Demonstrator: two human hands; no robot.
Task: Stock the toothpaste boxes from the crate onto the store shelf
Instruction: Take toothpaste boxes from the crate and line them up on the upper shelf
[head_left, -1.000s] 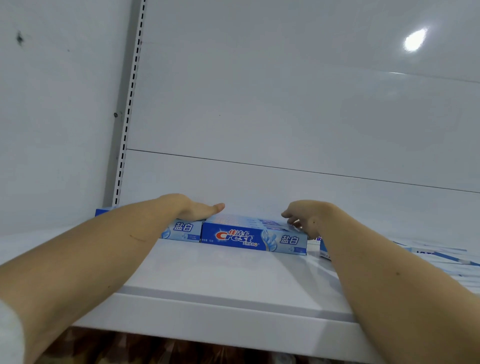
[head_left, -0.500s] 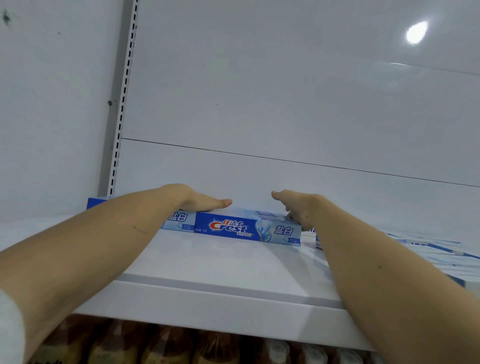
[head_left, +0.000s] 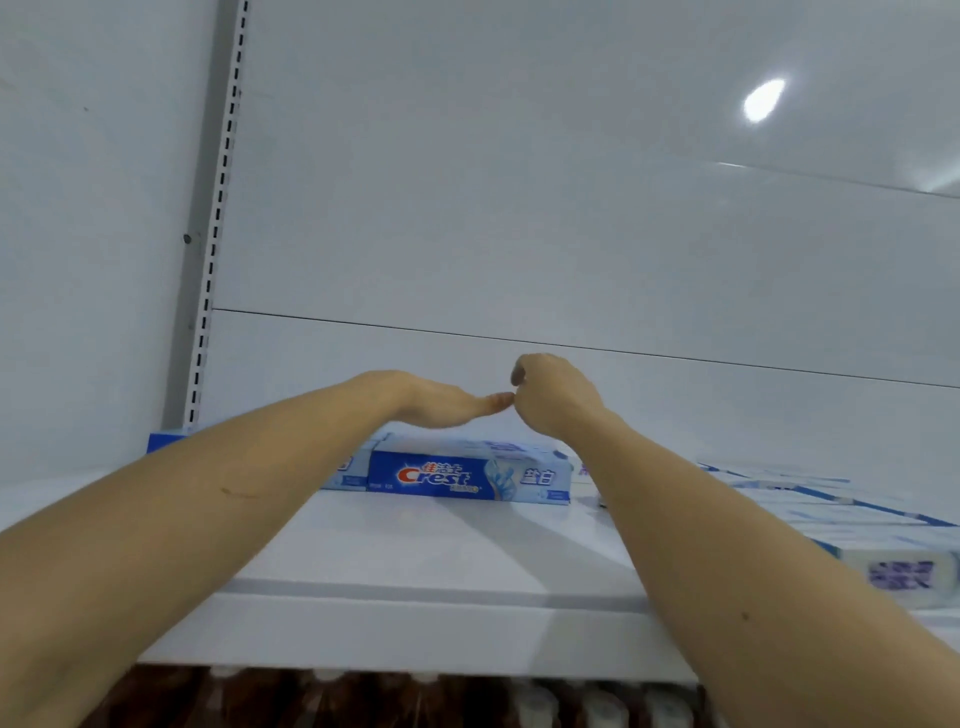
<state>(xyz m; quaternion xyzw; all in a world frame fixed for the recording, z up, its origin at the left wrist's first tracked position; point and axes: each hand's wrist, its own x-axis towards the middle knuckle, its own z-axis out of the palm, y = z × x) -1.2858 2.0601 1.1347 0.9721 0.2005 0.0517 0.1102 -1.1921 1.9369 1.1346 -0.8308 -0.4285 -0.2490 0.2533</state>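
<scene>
A blue Crest toothpaste box (head_left: 467, 475) lies lengthwise at the back of the white shelf (head_left: 395, 561). Another blue box (head_left: 345, 475) lies to its left, mostly hidden behind my left forearm. My left hand (head_left: 441, 402) hovers flat above the boxes, fingers straight and pointing right, holding nothing. My right hand (head_left: 553, 395) is lifted above the box's right end with loosely curled fingers and nothing in it. The two hands nearly touch at the fingertips. The crate is out of view.
More toothpaste boxes (head_left: 857, 525) lie in rows on the shelf's right side, one end facing me at the front edge. A slotted upright (head_left: 215, 218) runs up the back panel at left. Bottles (head_left: 545, 701) stand on the shelf below.
Both hands have lifted off the Crest box and come together above it. The box stays in place at the back of the shelf.
</scene>
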